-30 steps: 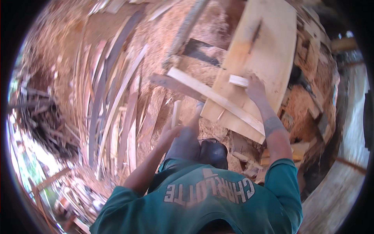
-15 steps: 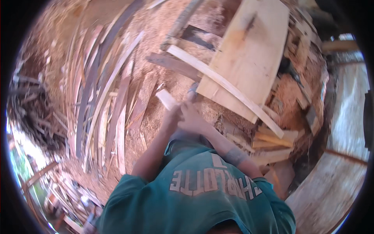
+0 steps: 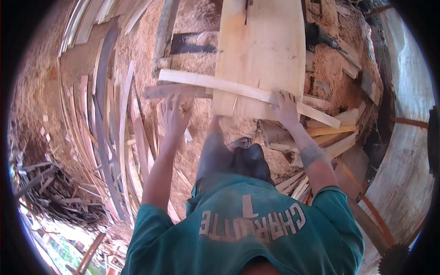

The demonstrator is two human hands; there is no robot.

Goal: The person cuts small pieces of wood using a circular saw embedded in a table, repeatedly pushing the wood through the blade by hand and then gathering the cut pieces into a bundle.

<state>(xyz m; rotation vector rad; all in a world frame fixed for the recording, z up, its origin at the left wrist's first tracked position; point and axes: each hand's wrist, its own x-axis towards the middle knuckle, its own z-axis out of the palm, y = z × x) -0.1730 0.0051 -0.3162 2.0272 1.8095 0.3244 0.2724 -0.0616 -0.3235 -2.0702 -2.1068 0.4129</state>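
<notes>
We held our left hand (image 3: 173, 119) spread near the dark plank (image 3: 195, 90); our right hand (image 3: 285, 109) touched the strip (image 3: 211, 81), its grip unclear.

We look steeply down through the left of two fisheye cameras worn on the person's head, upright and unmirrored. Nearest us, on the near side of the long pale strip (image 3: 220, 84), spreads the green shirt (image 3: 275, 243); the strip itself is farther off, above our picture's centre. We see widely to both sides of the strip, and outward from it straight edges bend.
</notes>
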